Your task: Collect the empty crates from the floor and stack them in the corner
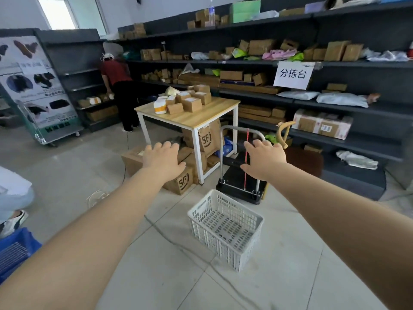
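A white plastic lattice crate (225,228) stands empty on the tiled floor in front of me, a little right of centre. Both my arms stretch out forward above it. My left hand (162,161) hovers palm down with fingers apart, up and left of the crate. My right hand (263,159) is likewise spread and empty, above and beyond the crate's far right corner. Neither hand touches the crate. The corner of a blue crate (15,249) shows at the lower left edge.
A wooden table (190,120) with small boxes stands ahead, cardboard boxes (181,180) under it. A black hand trolley (241,184) sits just beyond the crate. Dark shelves (335,101) line the right wall. A person (118,90) stands at the far shelves; another person's leg (13,198) is at left.
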Demonstrator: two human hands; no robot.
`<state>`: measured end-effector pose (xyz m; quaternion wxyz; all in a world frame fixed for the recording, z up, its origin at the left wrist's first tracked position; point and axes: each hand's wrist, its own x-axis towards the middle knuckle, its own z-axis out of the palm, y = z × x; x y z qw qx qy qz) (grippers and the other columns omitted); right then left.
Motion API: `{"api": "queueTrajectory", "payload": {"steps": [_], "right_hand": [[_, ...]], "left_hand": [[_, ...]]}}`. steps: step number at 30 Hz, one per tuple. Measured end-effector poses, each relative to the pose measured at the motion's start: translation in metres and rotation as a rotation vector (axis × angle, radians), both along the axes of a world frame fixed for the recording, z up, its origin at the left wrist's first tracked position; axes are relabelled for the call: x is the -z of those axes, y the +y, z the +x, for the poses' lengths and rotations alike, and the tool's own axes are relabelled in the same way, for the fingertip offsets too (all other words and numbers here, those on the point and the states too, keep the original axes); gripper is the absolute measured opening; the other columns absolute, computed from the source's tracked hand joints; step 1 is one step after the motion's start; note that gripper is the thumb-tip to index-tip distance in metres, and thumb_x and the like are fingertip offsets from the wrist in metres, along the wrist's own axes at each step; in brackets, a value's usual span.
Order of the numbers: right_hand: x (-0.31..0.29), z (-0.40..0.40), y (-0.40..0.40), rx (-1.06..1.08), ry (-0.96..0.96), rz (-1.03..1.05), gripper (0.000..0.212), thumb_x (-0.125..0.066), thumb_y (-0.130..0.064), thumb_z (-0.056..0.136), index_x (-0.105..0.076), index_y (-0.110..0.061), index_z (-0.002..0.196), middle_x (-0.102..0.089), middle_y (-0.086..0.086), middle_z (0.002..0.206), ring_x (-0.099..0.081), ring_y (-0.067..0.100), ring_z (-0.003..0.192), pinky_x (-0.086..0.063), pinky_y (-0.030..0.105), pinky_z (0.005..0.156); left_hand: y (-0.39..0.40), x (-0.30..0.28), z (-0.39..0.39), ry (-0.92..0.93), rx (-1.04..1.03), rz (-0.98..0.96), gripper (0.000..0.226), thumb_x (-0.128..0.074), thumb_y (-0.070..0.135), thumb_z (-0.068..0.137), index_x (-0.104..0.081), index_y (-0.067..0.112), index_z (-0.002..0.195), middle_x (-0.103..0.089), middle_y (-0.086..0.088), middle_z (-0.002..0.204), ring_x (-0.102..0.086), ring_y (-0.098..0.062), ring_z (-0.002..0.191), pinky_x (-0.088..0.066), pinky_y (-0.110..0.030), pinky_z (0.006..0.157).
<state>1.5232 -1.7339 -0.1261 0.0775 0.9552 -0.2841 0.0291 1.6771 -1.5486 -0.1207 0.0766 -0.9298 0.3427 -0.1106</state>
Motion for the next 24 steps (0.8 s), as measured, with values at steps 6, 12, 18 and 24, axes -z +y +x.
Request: {"api": "queueTrajectory", "payload": {"steps": [6,12,18,24], "right_hand": [[0.023,0.075,-0.045,0.130,0.039,0.058,0.071,-0.046,-0.053,0.095,-0.022,-0.022,0.153,-0.037,0.006,0.150,-0.034,0.029,0.138,-0.031,0.044,0.108],[0.057,0.130,-0.099,0.233,0.068,0.119,0.070,-0.046,-0.053,0.095,-0.022,-0.022,0.152,-0.037,0.006,0.150,-0.035,0.029,0.137,-0.031,0.043,0.107],[0.113,0.183,-0.173,0.303,0.105,0.189,0.070,-0.047,-0.055,0.094,-0.023,-0.022,0.151,-0.039,0.006,0.148,-0.037,0.029,0.135,-0.032,0.043,0.106],[0.182,0.216,-0.252,0.386,0.187,0.365,0.068,-0.045,-0.052,0.095,-0.022,-0.021,0.151,-0.037,0.006,0.149,-0.037,0.029,0.135,-0.031,0.042,0.107]], "left_hand": [[-0.060,0.018,0.104,0.046,0.103,0.057,0.054,-0.043,0.050,0.095,-0.041,0.019,0.139,-0.046,-0.005,0.141,-0.041,-0.027,0.131,-0.033,-0.043,0.105],[-0.125,0.054,0.181,0.090,0.179,0.130,0.057,-0.040,0.052,0.095,-0.038,0.020,0.142,-0.045,-0.006,0.142,-0.040,-0.027,0.132,-0.034,-0.044,0.104],[-0.205,0.099,0.248,0.136,0.222,0.202,0.057,-0.042,0.050,0.095,-0.037,0.019,0.143,-0.045,-0.005,0.141,-0.040,-0.028,0.131,-0.032,-0.042,0.104],[-0.280,0.155,0.313,0.216,0.244,0.299,0.058,-0.043,0.048,0.094,-0.034,0.021,0.145,-0.043,-0.004,0.145,-0.040,-0.027,0.132,-0.033,-0.040,0.104]]}}
